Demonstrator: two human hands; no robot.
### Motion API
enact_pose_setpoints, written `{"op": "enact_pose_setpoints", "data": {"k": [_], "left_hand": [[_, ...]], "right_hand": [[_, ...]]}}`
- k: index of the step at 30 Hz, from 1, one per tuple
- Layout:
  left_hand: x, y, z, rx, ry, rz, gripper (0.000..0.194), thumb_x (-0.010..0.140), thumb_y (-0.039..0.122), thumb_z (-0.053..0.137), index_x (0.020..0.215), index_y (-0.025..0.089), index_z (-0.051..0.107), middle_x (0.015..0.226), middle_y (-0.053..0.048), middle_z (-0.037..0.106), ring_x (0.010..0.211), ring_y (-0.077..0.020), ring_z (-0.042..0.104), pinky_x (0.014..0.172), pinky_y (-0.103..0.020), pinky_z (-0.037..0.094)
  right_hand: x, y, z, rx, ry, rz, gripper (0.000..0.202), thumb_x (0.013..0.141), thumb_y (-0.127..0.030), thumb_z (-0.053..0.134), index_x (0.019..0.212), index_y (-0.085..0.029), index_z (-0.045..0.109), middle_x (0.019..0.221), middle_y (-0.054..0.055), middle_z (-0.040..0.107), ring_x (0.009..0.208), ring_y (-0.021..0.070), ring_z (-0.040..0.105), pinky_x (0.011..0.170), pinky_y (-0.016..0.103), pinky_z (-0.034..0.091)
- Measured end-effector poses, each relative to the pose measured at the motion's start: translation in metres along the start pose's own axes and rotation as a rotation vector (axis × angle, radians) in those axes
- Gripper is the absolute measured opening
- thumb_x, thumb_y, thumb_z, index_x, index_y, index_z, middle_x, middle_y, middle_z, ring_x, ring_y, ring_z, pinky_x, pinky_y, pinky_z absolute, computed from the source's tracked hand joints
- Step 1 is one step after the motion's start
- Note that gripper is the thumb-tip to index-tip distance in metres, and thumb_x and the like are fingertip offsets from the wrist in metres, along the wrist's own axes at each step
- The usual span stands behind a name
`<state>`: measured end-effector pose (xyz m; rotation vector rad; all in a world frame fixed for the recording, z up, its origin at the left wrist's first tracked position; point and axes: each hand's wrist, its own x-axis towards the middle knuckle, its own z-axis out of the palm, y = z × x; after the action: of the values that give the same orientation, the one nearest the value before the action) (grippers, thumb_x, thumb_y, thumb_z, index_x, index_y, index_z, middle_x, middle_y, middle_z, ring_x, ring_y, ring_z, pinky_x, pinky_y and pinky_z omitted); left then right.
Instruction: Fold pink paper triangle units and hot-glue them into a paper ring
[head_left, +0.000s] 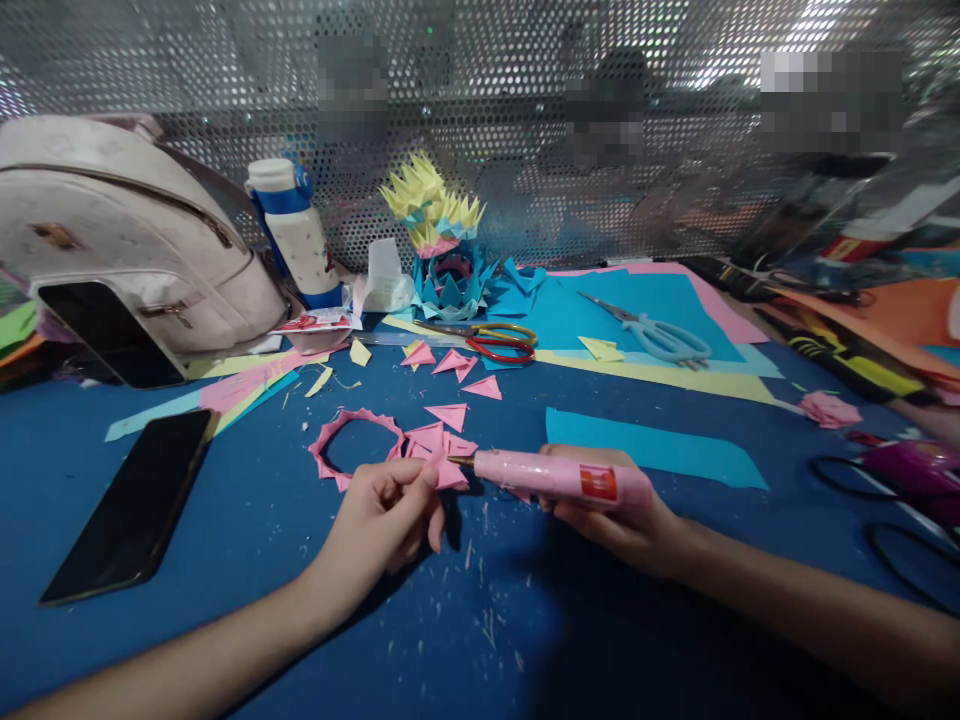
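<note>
A folded pink paper triangle (433, 460) is pinched between the thumb and fingers of my left hand (390, 510). My right hand (622, 515) is wrapped around a pink glue gun (540, 473), its metal nozzle pointing left at the triangle. The nozzle tip lies at or very near the paper; I cannot tell if they touch. Just beyond my left hand lies a ring of pink folded paper (322, 440). More loose pink triangles (448, 415) are scattered behind the nozzle, some partly hidden by my fingers.
Blue paper strip (652, 447) lies behind my right hand. Red-and-yellow-handled scissors (502, 342) and light-blue scissors (660, 338) rest farther back. A folded-paper model (450, 270) stands by the perforated metal panel. Left are a black phone (135, 505), a bottle (296, 235) and a backpack (127, 220).
</note>
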<state>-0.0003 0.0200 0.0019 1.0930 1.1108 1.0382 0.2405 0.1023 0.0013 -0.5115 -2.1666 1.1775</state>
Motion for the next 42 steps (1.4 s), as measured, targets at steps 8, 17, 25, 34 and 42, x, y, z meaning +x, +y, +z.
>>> {"op": "enact_pose_setpoints", "data": {"k": [8, 17, 25, 34, 42], "left_hand": [[-0.0005, 0.0000, 0.0012, 0.033, 0.010, -0.006, 0.056, 0.091, 0.060, 0.055, 0.057, 0.015, 0.060, 0.035, 0.006, 0.038, 0.028, -0.0040, 0.026, 0.033, -0.019, 0.016], [-0.0003, -0.0008, 0.0015, 0.059, 0.016, -0.008, 0.058, 0.091, 0.062, 0.054, 0.058, 0.014, 0.059, 0.035, 0.006, 0.038, 0.028, -0.0037, 0.026, 0.034, -0.018, 0.017], [0.0002, 0.0003, 0.0012, 0.072, 0.001, -0.007, 0.059, 0.092, 0.062, 0.052, 0.058, 0.014, 0.059, 0.036, 0.006, 0.039, 0.029, -0.0032, 0.026, 0.034, -0.018, 0.016], [-0.0006, 0.0009, 0.0018, 0.082, 0.000, -0.004, 0.059, 0.092, 0.062, 0.052, 0.058, 0.014, 0.059, 0.037, 0.006, 0.040, 0.029, -0.0030, 0.027, 0.033, -0.017, 0.017], [-0.0003, 0.0009, 0.0010, 0.082, -0.002, -0.002, 0.058, 0.092, 0.060, 0.051, 0.058, 0.014, 0.059, 0.036, 0.006, 0.039, 0.029, -0.0030, 0.026, 0.033, -0.017, 0.017]], "right_hand": [[-0.0025, -0.0002, 0.0040, 0.053, 0.071, 0.137, 0.035, 0.094, -0.051, 0.056, 0.085, -0.017, 0.059, 0.066, 0.000, 0.054, 0.054, 0.0106, 0.044, 0.047, 0.020, 0.039], [-0.0012, -0.0016, 0.0045, 0.020, 0.094, 0.076, 0.028, 0.096, -0.043, 0.056, 0.087, -0.018, 0.061, 0.067, -0.001, 0.055, 0.052, 0.0095, 0.044, 0.048, 0.020, 0.040], [-0.0012, -0.0018, 0.0048, 0.039, 0.088, 0.071, 0.029, 0.097, -0.044, 0.055, 0.084, -0.018, 0.059, 0.064, -0.002, 0.052, 0.049, 0.0087, 0.040, 0.046, 0.019, 0.038], [0.0001, -0.0024, 0.0046, 0.031, 0.087, 0.084, 0.040, 0.095, -0.050, 0.054, 0.071, -0.018, 0.055, 0.067, 0.000, 0.055, 0.057, 0.0107, 0.049, 0.053, 0.020, 0.045], [0.0000, -0.0018, 0.0038, 0.024, 0.074, 0.084, 0.035, 0.096, -0.047, 0.055, 0.076, -0.017, 0.057, 0.070, 0.001, 0.058, 0.055, 0.0097, 0.046, 0.050, 0.019, 0.043]]}}
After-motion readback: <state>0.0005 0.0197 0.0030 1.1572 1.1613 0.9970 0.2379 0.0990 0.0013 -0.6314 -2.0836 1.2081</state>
